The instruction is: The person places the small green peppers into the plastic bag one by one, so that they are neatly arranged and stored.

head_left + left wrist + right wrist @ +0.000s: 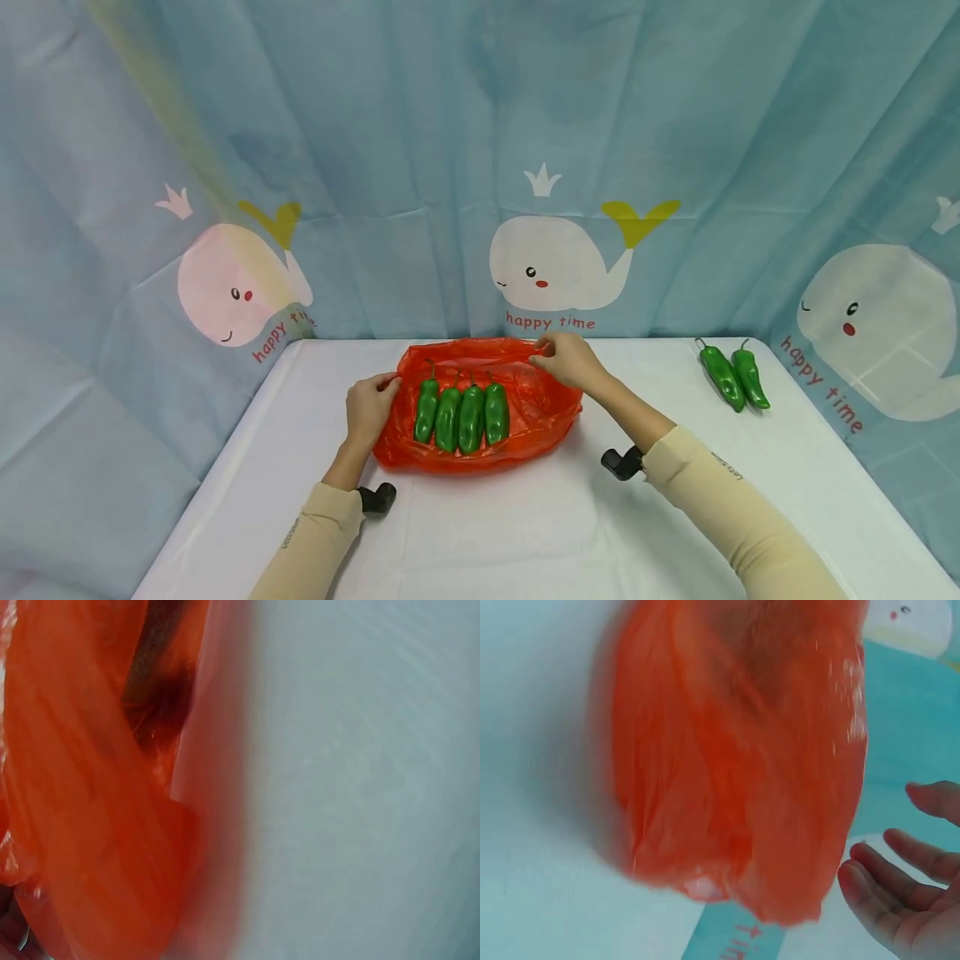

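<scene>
Four peppers lay in red bag near table's far edge; left hand pinched rim, right hand hovered beside it, fingers parted. Bag looked light, limp; rim seemed best hold.

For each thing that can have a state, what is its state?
Red plastic bag: mouth open, partly filled.
Four green peppers: in the bag, side by side.
White tablecloth: spread out.
Two green peppers: on the tablecloth, outside the bag.
Whale-print curtain: hanging, creased.
Left hand: pinching the bag's rim.
Right hand: fingers spread, near the bag's far rim.
</scene>
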`<state>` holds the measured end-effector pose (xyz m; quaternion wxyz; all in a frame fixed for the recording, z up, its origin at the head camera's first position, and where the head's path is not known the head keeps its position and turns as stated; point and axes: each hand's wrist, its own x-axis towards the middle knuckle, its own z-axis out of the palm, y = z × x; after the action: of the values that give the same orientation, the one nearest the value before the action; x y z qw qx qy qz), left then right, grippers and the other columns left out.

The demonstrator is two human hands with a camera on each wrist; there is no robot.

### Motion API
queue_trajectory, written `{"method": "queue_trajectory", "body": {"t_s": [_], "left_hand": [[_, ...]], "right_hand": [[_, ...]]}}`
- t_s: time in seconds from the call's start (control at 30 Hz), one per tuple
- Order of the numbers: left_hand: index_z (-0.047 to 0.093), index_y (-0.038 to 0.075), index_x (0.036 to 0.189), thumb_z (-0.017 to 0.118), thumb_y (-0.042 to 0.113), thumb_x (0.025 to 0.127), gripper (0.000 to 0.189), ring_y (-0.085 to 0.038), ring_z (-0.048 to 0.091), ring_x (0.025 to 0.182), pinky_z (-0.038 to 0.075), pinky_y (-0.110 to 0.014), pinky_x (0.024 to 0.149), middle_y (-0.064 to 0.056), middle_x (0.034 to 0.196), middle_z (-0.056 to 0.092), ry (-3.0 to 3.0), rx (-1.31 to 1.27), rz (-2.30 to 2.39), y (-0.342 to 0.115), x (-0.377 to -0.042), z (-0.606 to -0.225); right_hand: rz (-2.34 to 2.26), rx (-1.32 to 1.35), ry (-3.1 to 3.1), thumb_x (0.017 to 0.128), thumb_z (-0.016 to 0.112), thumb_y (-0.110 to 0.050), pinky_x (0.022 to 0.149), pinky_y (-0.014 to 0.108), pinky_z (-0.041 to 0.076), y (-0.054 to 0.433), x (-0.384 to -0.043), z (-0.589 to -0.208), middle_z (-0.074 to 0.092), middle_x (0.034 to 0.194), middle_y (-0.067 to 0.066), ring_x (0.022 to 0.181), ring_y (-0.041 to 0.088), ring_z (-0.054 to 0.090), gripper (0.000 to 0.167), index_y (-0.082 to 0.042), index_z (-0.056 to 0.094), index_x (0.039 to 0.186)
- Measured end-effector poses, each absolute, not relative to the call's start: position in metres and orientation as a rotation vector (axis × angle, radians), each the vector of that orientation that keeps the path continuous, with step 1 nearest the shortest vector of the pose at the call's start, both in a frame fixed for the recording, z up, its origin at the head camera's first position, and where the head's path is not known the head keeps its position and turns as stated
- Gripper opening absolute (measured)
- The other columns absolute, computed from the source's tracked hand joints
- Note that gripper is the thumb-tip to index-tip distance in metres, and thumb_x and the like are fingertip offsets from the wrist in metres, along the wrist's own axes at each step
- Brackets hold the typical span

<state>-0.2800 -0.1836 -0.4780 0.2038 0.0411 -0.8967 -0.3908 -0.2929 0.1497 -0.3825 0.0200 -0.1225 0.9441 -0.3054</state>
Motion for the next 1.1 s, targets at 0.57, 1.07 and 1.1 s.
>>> {"method": "queue_trajectory", "body": {"t_s": [0.57, 1.07, 1.1], "left_hand": [[0.075, 0.000, 0.106, 0.066, 0.019, 0.092, 0.026, -0.036, 0.070, 0.093, 0.057, -0.049, 0.085, -0.019, 0.100, 0.075, -2.503, 0.106, -1.100, -0.188, -0.279, -0.481], [0.075, 0.001, 0.105, 0.066, 0.019, 0.092, 0.024, -0.035, 0.070, 0.094, 0.056, -0.049, 0.085, -0.018, 0.099, 0.075, -2.491, 0.104, -1.110, -0.188, -0.278, -0.480], [0.075, 0.000, 0.105, 0.066, 0.019, 0.092, 0.024, -0.035, 0.069, 0.094, 0.056, -0.049, 0.085, -0.018, 0.099, 0.075, -2.492, 0.106, -1.110, -0.188, -0.277, -0.480]], "right_hand": [[-0.924, -0.355, 3.044, 0.094, 0.062, -0.021, 0.080, 0.045, 0.057, 0.207, -0.305, -0.366, 0.067, 0.109, 0.024, 0.097, 0.036, 0.064, 0.034, 0.005, 0.063, 0.116], [-0.844, -0.273, 3.126, 0.096, 0.058, -0.022, 0.082, 0.052, 0.055, 0.253, -0.318, -0.365, 0.062, 0.117, 0.031, 0.103, 0.043, 0.061, 0.038, 0.007, 0.059, 0.121], [-0.835, -0.263, 3.126, 0.096, 0.058, -0.023, 0.083, 0.053, 0.055, 0.255, -0.318, -0.365, 0.062, 0.118, 0.031, 0.104, 0.044, 0.060, 0.039, 0.007, 0.059, 0.121]]}}
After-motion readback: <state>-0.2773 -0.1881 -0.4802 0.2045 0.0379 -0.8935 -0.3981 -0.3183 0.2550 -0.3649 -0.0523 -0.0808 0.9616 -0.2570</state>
